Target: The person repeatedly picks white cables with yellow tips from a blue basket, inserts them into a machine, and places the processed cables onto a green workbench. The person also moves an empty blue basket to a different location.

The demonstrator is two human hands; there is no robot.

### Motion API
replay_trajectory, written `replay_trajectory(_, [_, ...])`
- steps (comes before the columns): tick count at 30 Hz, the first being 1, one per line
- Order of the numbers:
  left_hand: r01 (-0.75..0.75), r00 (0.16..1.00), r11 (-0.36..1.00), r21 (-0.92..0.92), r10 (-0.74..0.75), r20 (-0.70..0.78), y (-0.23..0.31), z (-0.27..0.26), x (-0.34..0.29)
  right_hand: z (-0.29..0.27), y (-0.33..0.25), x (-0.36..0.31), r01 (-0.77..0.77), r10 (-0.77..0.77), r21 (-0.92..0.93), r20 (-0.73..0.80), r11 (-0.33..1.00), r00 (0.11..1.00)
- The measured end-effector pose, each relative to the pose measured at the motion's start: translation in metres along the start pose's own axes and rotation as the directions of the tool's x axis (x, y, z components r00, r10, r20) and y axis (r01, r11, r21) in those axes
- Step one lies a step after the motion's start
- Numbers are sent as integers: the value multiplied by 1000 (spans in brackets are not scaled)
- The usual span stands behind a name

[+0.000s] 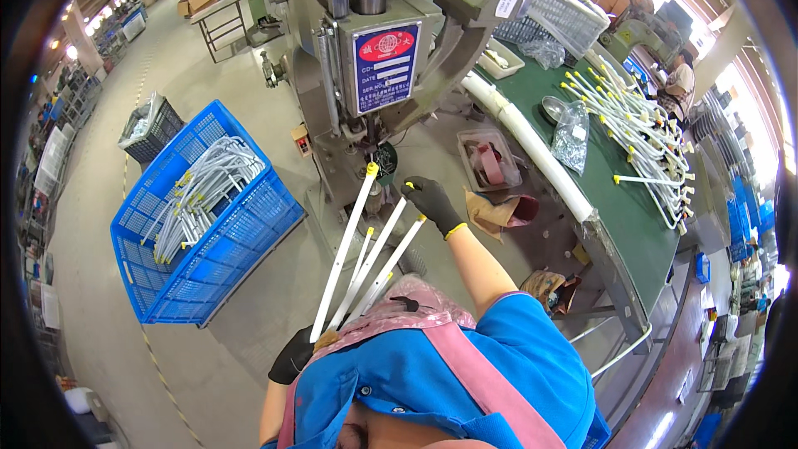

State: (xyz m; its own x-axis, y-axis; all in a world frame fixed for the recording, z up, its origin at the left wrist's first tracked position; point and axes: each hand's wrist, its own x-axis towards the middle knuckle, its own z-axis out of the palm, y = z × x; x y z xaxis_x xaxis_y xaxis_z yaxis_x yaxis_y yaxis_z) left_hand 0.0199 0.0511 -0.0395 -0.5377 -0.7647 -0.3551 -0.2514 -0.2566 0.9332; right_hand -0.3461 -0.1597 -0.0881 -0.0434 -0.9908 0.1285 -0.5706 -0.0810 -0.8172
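Note:
Several white tubes with yellow end pieces slope up from my lap toward the press [372,58]. The longest white tube [342,258] has its yellow end right under the press tool. My left hand [293,356], in a black glove, is closed at this tube's lower end, its fingers partly hidden by the tube and my apron. My right hand [428,202], in a black glove with a yellow cuff, grips the yellow-tipped upper end of a second white tube [374,254]. A third white tube [397,259] leans just beside it, below my right hand.
On the left floor stands a blue crate [237,262] holding bent white tubes [208,187], with a dark crate [154,129] behind it. At right, a green table [619,212] carries a pile of yellow-ended tubes [632,129]. A padded white rail [532,150] edges it.

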Motion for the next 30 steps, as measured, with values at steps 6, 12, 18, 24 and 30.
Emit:
replay_trajectory(6, [32, 998, 999, -16, -33, -49, -2, 0, -1, 5, 1, 3, -16, 16, 24, -15, 1000, 1000])
replay_trajectory(12, [28, 997, 995, 101, -21, -69, 15, -1, -8, -4, -9, 5, 48, -49, 110, 5, 993, 999])
replay_trajectory(18, [-98, 983, 993, 68, 107, -151, 10, 8, -15, -8, -46, 26, 105, -88, 95, -167, 990, 982])
replay_trajectory(24, [17, 969, 999, -44, -27, -246, 15, 17, -29, -2, -76, 27, 69, -53, 124, -127, 990, 990])
replay_trajectory(30, [82, 954, 964, -251, -149, -259, 31, 27, -33, -12, -96, 27, 131, -111, 137, -146, 982, 983])
